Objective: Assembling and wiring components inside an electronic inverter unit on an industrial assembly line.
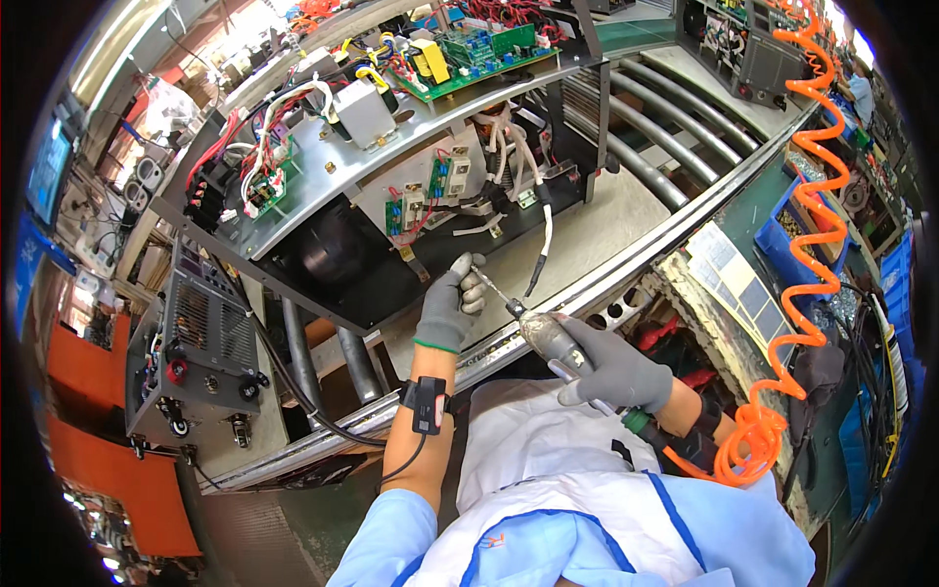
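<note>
My right hand [626, 367], in a grey glove, is wrapped round a worn pneumatic screwdriver [551, 338]. Its thin bit points up and left, and an orange coiled air hose [817, 176] runs beside my right arm. My left hand [452, 305], also gloved, has its fingers curled together at the bit's tip; whatever they pinch is too small to make out. Just beyond the hands stands an open metal machine chassis [367, 176] with a black panel [328, 259], small green boards and wiring. A white-sleeved cable [545, 240] hangs from its side towards me.
The chassis sits on a conveyor with steel rollers [675, 122] to the right. A second grey machine [201, 338] on casters stands at the left. Blue parts bins [797, 230] and a paper sheet [738, 279] lie on the right. A metal rail [509, 342] runs before me.
</note>
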Motion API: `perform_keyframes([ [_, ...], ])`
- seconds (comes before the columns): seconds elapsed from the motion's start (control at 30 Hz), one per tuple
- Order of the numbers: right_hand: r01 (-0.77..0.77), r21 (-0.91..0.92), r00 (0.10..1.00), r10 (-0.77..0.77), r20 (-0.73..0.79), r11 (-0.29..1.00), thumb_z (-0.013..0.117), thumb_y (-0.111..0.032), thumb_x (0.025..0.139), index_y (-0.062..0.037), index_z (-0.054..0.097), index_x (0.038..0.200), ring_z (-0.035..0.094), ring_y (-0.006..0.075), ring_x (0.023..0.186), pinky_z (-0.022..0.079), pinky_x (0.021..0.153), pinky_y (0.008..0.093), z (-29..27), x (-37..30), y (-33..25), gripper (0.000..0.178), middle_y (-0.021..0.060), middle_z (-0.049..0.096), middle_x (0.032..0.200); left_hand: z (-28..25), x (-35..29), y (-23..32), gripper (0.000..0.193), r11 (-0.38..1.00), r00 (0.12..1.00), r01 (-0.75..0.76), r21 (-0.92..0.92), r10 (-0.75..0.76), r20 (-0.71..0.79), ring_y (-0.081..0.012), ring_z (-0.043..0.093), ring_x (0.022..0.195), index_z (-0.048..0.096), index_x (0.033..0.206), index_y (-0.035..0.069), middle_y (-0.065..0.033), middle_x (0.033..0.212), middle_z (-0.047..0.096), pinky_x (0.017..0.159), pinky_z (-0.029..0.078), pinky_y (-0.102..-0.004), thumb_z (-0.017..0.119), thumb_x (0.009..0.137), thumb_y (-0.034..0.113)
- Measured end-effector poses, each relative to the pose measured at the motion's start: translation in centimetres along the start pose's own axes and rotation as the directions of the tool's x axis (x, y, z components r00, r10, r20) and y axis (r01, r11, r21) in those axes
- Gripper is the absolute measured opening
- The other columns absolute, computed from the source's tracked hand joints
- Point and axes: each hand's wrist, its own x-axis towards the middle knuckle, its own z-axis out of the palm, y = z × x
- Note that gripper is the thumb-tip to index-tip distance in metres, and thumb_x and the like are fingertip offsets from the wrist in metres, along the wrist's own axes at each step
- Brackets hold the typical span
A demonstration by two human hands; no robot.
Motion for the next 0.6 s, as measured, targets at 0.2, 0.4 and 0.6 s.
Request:
perform_keyframes([
  [0.2, -0.03, 0.054, 0.998, 0.026, 0.063, 0.998, 0.07, -0.025, 0.061, 0.0042, 0.025, 0.135, 0.056, 0.0256, 0.094, 0.043, 0.083, 0.0304, -0.8, -0.6, -1.0, 0.091, 0.0203, 0.056, 0.104, -0.5, -0.1, 1.2, 0.018, 0.988, 0.997, 0.033, 0.15, -0.044, 0.068, -0.0038, 0.026, 0.044, 0.054, 0.098, 0.003, 0.0063, 0.057, 0.028, 0.037, 0.018, -0.0182, 0.053, 0.09, 0.019],
  [0.4, -0.101, -0.161, 0.992, 0.111, 0.053, 0.982, 0.066, -0.024, 0.059, -0.0001, 0.022, 0.138, 0.058, 0.0222, 0.083, 0.046, 0.076, 0.0306, -0.8, -0.8, -1.1, 0.094, 0.0155, 0.058, 0.095, 1.5, -0.7, 1.5, 0.019, 0.594, 0.985, -0.104, 0.798, 0.171, 0.001, -0.0039, 0.031, 0.044, 0.056, 0.095, 0.003, 0.0047, 0.058, 0.038, 0.038, 0.022, -0.0181, 0.056, 0.088, 0.02],
  [0.6, -0.116, -0.016, 0.989, 0.117, 0.091, 0.993, 0.073, -0.029, 0.059, 0.0014, 0.024, 0.137, 0.055, 0.0216, 0.093, 0.042, 0.084, 0.0301, -0.4, -0.5, 0.8, 0.098, 0.0158, 0.056, 0.105, 0.3, -0.8, 1.4, 0.021, 0.843, 0.995, -0.099, 0.529, 0.09, 0.044, -0.005, 0.03, 0.044, 0.057, 0.103, 0.004, 0.0043, 0.057, 0.037, 0.039, 0.023, -0.0193, 0.053, 0.089, 0.02],
])
